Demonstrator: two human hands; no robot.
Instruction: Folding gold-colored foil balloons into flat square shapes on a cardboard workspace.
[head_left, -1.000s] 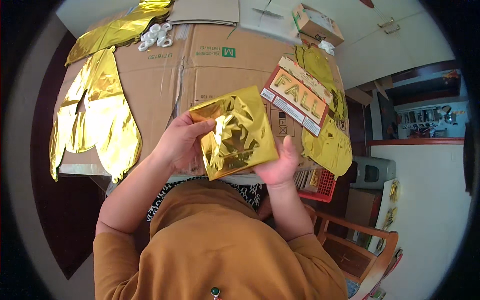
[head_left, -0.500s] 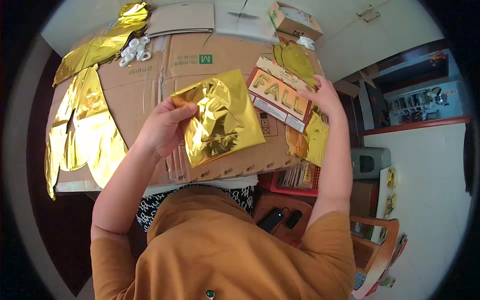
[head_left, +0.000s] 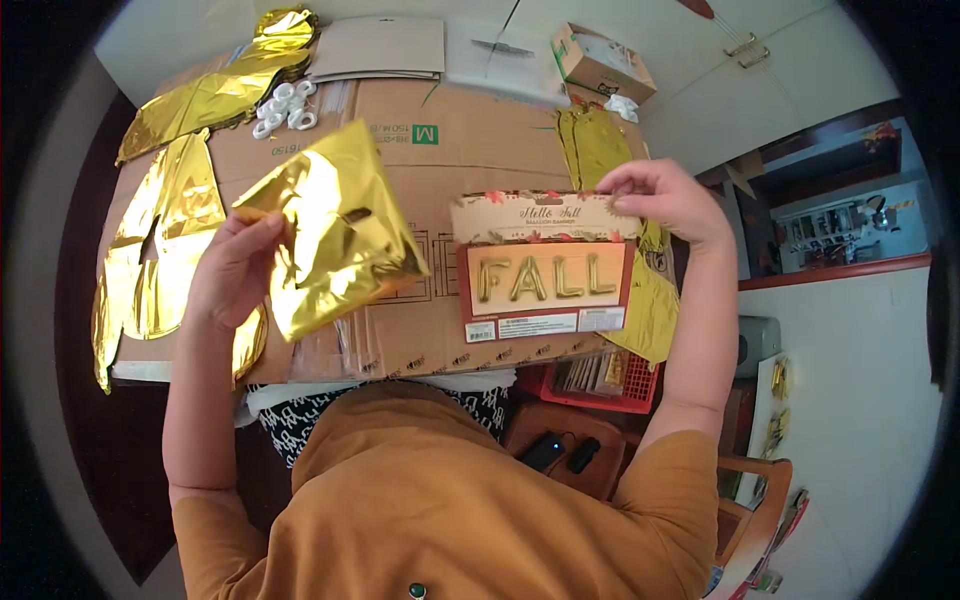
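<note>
A folded gold foil balloon [head_left: 345, 235] hangs from my left hand [head_left: 237, 265], its edge pinched between thumb and fingers above the table's left half. My right hand [head_left: 672, 200] pinches the upper right corner of a flat balloon package [head_left: 545, 265]. This package has a red border, a cream top decorated with leaves, and a picture of gold letter balloons facing me. Several flat gold foil pieces [head_left: 650, 310] lie partly hidden behind the package and my right hand. Larger gold foil balloons [head_left: 180, 220] are spread at the left.
Cardboard [head_left: 380, 110] covers the table. White ribbon rolls [head_left: 287, 108] sit at the far left beside a grey board stack [head_left: 380, 45]. An open carton [head_left: 600, 60] stands at the far right. A red basket [head_left: 635, 390] and a wooden chair [head_left: 765, 500] are below, right.
My left hand has moved left with the foil balloon. My right hand has closed on the package's corner and turned it level, nearer to me.
</note>
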